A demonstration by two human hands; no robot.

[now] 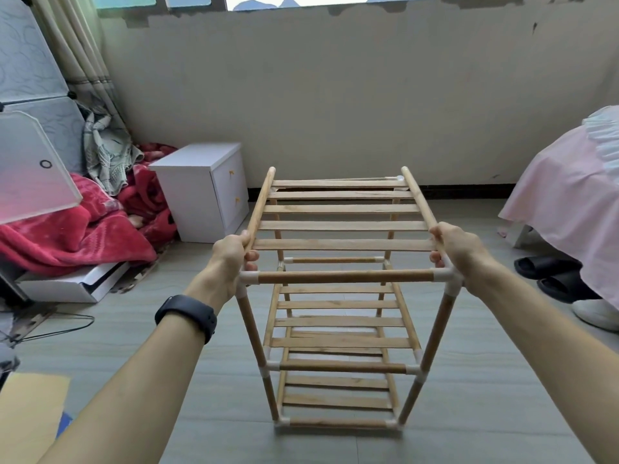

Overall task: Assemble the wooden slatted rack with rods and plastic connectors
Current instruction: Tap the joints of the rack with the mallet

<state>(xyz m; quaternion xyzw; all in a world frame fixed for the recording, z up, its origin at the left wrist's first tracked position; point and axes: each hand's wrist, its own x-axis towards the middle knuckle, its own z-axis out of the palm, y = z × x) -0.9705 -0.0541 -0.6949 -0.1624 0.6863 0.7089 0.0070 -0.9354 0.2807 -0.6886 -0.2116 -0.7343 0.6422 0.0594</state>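
Rack: the wooden slatted rack (341, 366) stands upright on the tiled floor (469, 413), straight in front of the person, with lower tiers of slats already in place.
Top shelf: the top slatted shelf (341, 226) lies across the frame's upper level. Its two side rails run away from the camera, and whether their far ends are seated cannot be told.
Left hand: the left hand (231, 254) has its fingers curled round the left side rail (263, 199), just behind the near corner.
Right hand: the right hand (452, 244) grips the right side rail (417, 195) the same way, level with the left.
Connectors: white plastic connectors (249, 277) cap both ends of the front rod (345, 276), just below the hands.
Handling: probably light. The rods look stiff, but the push-fit joints likely let the whole frame sway. The slats are thin and would likely crack if pressed hard.
Where to hold: on the round rails close to the connectors, never on the slats, so that force goes straight into the joints.
Risk: an uneven push could pop a lower joint loose.
Around: a white nightstand (201, 192) stands to the left and a pink-covered bed (569, 202) to the right.
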